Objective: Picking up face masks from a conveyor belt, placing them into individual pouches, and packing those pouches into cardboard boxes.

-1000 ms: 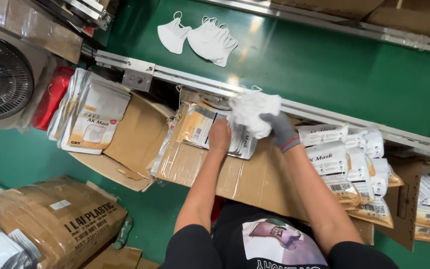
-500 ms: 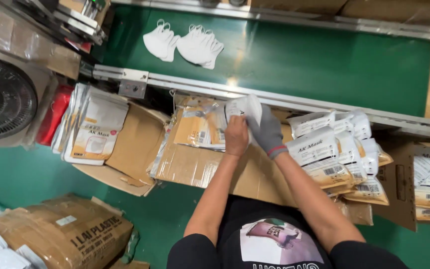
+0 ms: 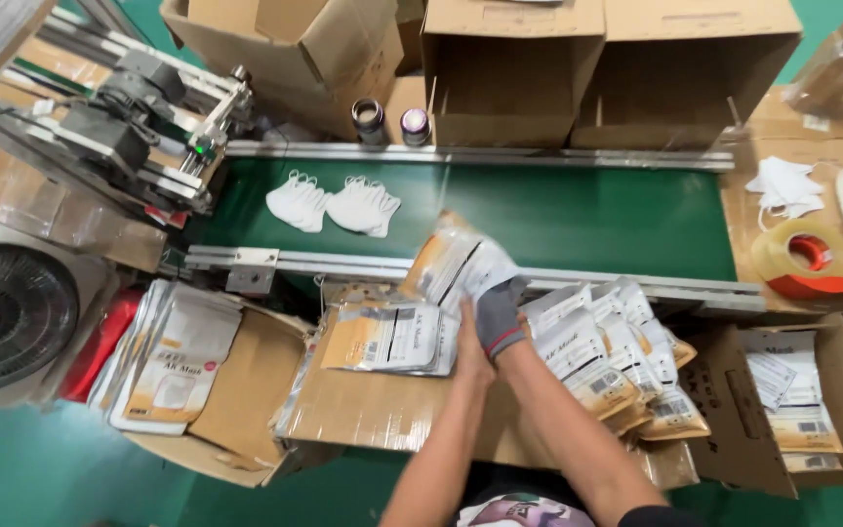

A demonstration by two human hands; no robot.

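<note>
Head view, packing station beside a green conveyor belt (image 3: 578, 210). My right hand (image 3: 498, 314), in a grey glove with a red cuff, was raised over the near rail of the belt with its fingers closed around a mask pouch (image 3: 456, 262), a flat packet with an orange-and-white printed face, held tilted with its upper end over the belt's edge. My left hand (image 3: 470, 353), bare, lay just beside and partly behind the gloved wrist; I could not tell from this view whether its fingers were curled or spread, or whether they touched the pouch.

Below the hands, a stack of like pouches (image 3: 389, 337) rested on a flattened cardboard sheet (image 3: 363, 415). To the right, a fanned row of pouches (image 3: 607, 351) leaned against one another, and an open carton (image 3: 836, 429) farther right held more of them. To the left, another pile of pouches (image 3: 173, 356) lay on a cardboard flap.

On the belt, well apart from the held pouch, lay two bunches of white face masks (image 3: 334, 205), just beside each other. A black fan (image 3: 7, 317) stood at the far left. A roll of tape in a red dispenser (image 3: 812, 259) sat on the right-hand cardboard surface, near a few loose white masks (image 3: 784, 187). Large cardboard boxes (image 3: 607, 68) stood beyond the belt.
</note>
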